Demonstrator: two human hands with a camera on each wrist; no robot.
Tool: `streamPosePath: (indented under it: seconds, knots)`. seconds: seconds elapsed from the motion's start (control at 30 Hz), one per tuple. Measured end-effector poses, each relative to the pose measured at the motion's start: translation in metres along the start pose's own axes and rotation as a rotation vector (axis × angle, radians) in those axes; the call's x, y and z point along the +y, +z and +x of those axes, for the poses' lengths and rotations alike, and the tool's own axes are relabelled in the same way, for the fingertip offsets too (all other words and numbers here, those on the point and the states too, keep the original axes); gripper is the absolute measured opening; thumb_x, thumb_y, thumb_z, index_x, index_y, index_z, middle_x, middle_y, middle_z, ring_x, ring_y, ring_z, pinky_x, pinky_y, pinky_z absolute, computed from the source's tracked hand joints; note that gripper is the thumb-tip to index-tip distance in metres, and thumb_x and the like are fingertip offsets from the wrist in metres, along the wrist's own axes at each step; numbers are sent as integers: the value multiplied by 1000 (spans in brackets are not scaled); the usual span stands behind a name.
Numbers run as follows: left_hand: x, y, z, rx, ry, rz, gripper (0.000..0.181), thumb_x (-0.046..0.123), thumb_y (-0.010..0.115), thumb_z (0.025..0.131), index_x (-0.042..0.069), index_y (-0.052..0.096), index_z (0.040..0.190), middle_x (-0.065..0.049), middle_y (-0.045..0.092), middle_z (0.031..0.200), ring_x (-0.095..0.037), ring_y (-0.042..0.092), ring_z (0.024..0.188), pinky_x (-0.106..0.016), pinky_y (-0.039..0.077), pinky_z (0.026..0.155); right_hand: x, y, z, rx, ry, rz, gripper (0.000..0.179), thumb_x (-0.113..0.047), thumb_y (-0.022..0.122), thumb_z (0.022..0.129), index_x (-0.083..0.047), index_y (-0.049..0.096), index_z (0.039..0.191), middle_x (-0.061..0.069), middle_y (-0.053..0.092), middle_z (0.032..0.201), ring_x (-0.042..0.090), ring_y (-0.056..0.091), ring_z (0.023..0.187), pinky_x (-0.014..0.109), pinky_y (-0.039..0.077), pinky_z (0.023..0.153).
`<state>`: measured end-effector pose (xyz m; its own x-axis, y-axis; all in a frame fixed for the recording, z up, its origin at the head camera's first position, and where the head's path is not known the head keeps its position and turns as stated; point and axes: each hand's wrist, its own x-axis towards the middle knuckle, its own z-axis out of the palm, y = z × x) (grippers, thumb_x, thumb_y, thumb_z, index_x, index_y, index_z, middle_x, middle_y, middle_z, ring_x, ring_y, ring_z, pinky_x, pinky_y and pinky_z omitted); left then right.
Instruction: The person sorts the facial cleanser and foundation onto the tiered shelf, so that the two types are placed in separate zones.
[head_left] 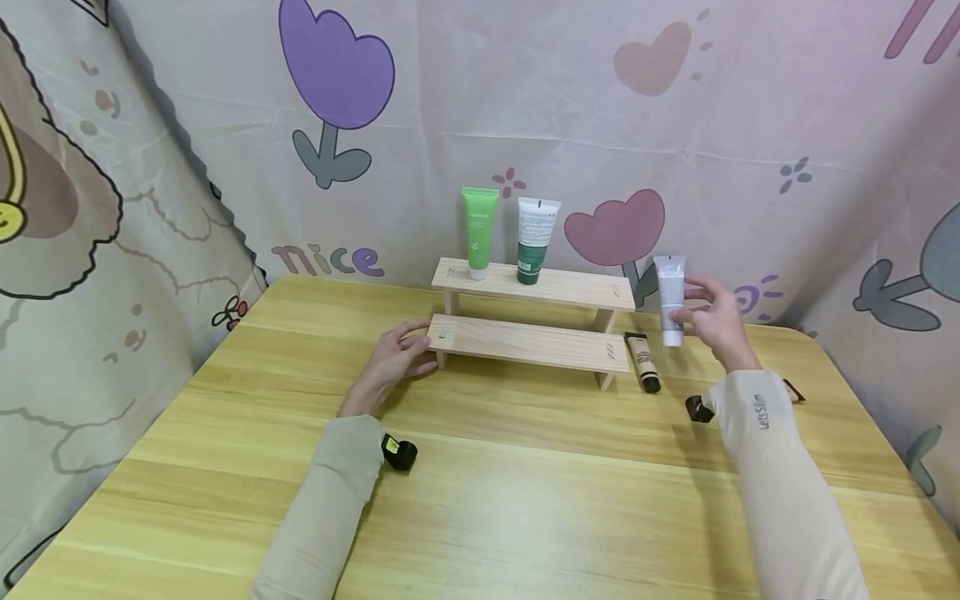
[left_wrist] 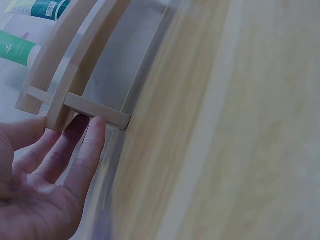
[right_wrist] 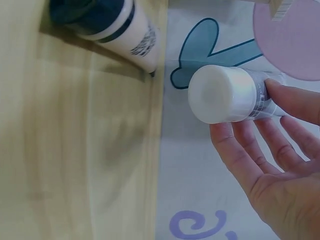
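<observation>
The right grip [head_left: 716, 321] pinches a pale tube [head_left: 671, 292] between thumb and fingers, cap down, above the tabletop [head_left: 510, 500] right of the lower step [head_left: 525, 342], presumably to hold it upright; the left grip [head_left: 393, 358] grasps that step's left end, likely to steady it. A green tube [head_left: 479, 229] and a white-and-green tube [head_left: 536, 237] stand on their caps on the upper step [head_left: 585, 287], the caps probably serving as bases

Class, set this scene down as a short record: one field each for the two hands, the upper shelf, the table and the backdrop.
Left hand: holds the left end of the lower shelf
Right hand: holds the pale tube in the air, cap down
Upper shelf: green tube and white-and-green tube, standing cap down
Table: beige tube lying beside the lower shelf's right end
Backdrop: printed with hearts and flowers
</observation>
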<state>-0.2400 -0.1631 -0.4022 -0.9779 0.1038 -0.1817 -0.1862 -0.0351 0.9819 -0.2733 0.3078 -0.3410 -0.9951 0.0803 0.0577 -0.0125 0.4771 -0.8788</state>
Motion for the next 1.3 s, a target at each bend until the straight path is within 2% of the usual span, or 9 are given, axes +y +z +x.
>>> streamPosePath:
  seconds: [0.13, 0.23, 0.43, 0.77, 1.1, 1.3]
  knots:
    - [0, 0, 1, 3, -2, -4, 46, -1, 47, 107, 2, 41, 152, -30, 49, 145, -43, 53, 128, -35, 61, 91, -6, 1, 1, 40, -20, 38, 75, 13, 62, 90, 2, 28, 157, 32, 44, 144, 9, 55, 93, 22, 63, 75]
    - [1, -1, 0, 5, -2, 2, 46, 0, 46, 107, 2, 41, 153, -31, 49, 144, -43, 53, 128, -35, 60, 91, -11, 2, 2, 70, -40, 61, 75, 15, 63, 89, 1, 30, 156, 28, 46, 141, 4, 55, 90, 22, 62, 75]
    - [1, -1, -1, 2, 2, 3, 46, 0, 46, 107, 1, 40, 153, -31, 50, 144, -42, 55, 127, -35, 61, 91, -19, 4, 1, 115, -76, 76, 75, 17, 63, 89, 0, 32, 155, 12, 52, 128, 4, 56, 91, 19, 61, 75]
    - [0, -1, 1, 2, 4, 14, 46, 1, 47, 107, 1, 40, 153, -31, 52, 141, -40, 57, 125, -35, 60, 92, -28, 8, 0, 187, -108, 132, 73, 17, 64, 89, -4, 36, 154, -9, 52, 115, 4, 55, 95, 12, 58, 75]
    - [0, -2, 0, 2, 16, 17, 46, 2, 47, 107, 0, 40, 153, -32, 52, 141, -39, 58, 123, -36, 60, 93, -35, 11, 0, 241, -156, 155, 70, 15, 64, 90, -8, 39, 151, -7, 54, 117, 8, 56, 98, 15, 54, 81]
    - [1, -1, 0, 7, 10, 17, 46, 2, 46, 107, 1, 40, 153, -32, 50, 143, -41, 55, 127, -36, 60, 93, -45, 17, 0, 286, -182, 287, 71, 23, 62, 84, -9, 46, 145, -4, 56, 114, 10, 58, 96, 14, 55, 78]
